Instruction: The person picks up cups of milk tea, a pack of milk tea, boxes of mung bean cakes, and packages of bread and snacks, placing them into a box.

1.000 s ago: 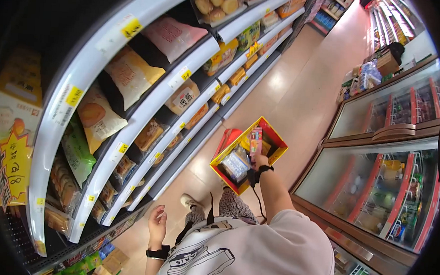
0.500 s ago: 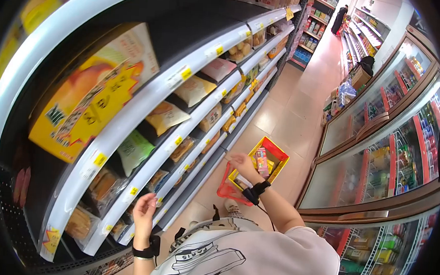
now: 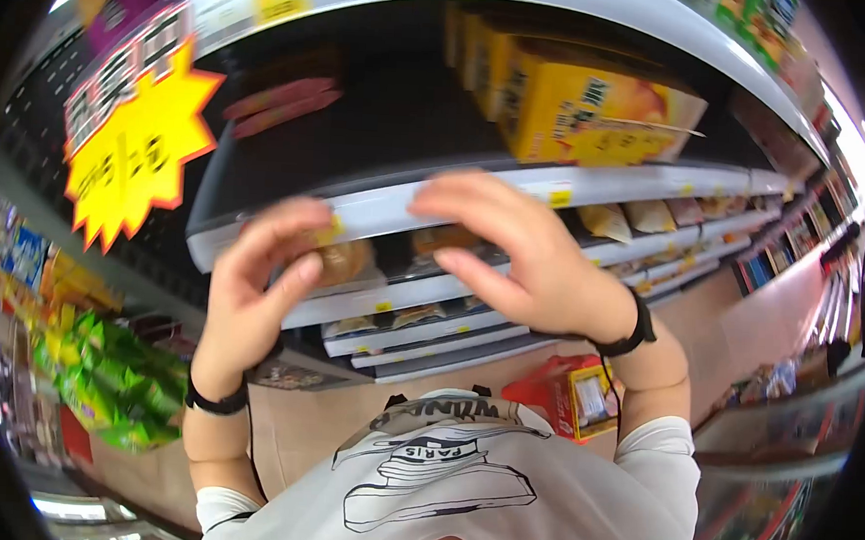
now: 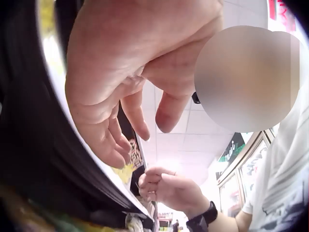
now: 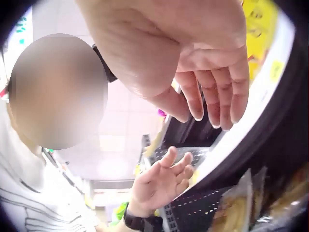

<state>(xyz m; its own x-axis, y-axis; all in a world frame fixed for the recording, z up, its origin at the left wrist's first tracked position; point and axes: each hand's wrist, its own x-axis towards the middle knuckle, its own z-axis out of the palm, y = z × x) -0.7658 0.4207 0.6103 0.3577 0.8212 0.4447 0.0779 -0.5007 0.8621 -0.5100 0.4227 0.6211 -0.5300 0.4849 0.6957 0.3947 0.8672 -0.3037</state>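
Observation:
Both hands are raised in front of the shelf's front edge in the head view. My left hand (image 3: 251, 285) has its fingers bent forward and thumb apart, with nothing between them. Just beyond it, on the shelf below, lies a wrapped round bread (image 3: 345, 262), partly covered by the hand. To the right, my right hand (image 3: 526, 250) spreads thumb from fingers, also holding nothing, its fingertips over the white shelf edge (image 3: 387, 209). A second wrapped bread (image 3: 444, 239) shows between the hands. In the right wrist view bagged bread (image 5: 236, 208) sits below the hand.
Yellow boxes (image 3: 578, 107) stand on the upper shelf, with pink packets (image 3: 285, 106) to their left. A starburst price sign (image 3: 140, 152) hangs at the left. A red and yellow basket (image 3: 563, 399) is on the floor, green bags (image 3: 104, 380) at the left, glass-door fridges (image 3: 773, 483) at the right.
The right hand has left the basket, where it held a pink box, and come up to the shelf empty. The left hand rose too. The view has turned left.

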